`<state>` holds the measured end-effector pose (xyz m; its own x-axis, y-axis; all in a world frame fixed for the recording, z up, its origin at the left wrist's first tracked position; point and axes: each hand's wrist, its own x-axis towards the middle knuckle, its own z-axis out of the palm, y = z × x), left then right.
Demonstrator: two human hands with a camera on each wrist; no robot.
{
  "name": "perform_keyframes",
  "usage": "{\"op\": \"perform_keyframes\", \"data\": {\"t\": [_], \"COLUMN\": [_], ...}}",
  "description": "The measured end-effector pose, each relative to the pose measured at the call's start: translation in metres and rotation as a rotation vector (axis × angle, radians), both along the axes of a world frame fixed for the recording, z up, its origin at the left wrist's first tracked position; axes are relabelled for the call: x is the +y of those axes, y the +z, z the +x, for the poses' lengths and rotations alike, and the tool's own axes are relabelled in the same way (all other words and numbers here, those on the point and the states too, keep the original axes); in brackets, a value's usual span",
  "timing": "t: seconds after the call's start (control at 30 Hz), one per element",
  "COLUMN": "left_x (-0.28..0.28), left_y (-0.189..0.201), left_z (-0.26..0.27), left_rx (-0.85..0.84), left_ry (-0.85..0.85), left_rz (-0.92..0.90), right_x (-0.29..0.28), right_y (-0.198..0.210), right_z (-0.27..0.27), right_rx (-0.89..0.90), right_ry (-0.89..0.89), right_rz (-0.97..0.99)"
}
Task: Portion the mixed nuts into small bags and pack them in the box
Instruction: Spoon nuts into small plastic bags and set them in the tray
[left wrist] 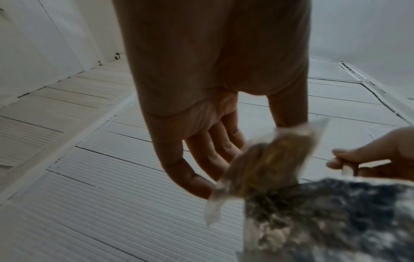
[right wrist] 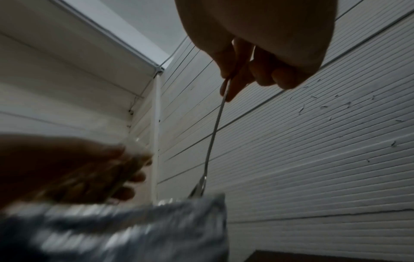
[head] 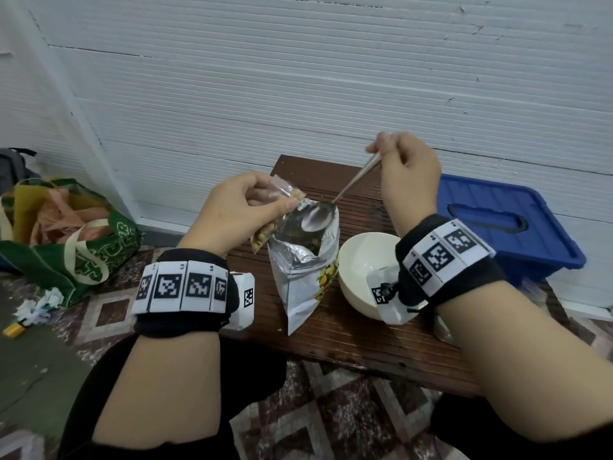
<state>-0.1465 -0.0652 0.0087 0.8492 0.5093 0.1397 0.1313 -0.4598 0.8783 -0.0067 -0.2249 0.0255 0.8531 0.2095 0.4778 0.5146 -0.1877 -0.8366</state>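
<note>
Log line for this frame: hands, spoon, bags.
left hand: pinches small bag | right hand: holds spoon, bowl empty, in foil pouch mouth | blue box: closed

Green tote bag (head: 71, 250) with pale lettering, too distorted to read, wristbands (head: 180, 287) bearing square black-and-white coded markers, no legible words elsewhere

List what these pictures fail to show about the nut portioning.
- Nut level in the foil pouch: head view shows only the dark mouth, partly covered by the spoon; both wrist views blur it.
- Small bag: the left hand covers most of it.
- Blue box: lid on, contents hidden.
- Bowl: right wrist covers its near side.
</note>
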Motion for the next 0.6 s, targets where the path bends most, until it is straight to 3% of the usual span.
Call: {"op": "perform_keyframes", "data": {"t": [0.27,0.47,0.6], "left_x": [-0.003,-0.002,-0.001], "left_y": [0.0,0.0,-0.002], "left_z": [0.0,-0.001,-0.001], "left_rx": [-0.008,-0.004,0.007], "left_ry": [-0.06,-0.076,-0.074], "left_rz": [-0.008,-0.007,-0.013], "right_x": [0.012,0.011,0.011], "right_y": [-0.046,-0.046,-0.046], "right_z": [-0.024,-0.028,-0.026], "right_rx": [-0.305,-0.035,0.097], "right_ry": [0.335,0.369,0.286], "right_rz": [-0.533,-0.415,-0.337]}}
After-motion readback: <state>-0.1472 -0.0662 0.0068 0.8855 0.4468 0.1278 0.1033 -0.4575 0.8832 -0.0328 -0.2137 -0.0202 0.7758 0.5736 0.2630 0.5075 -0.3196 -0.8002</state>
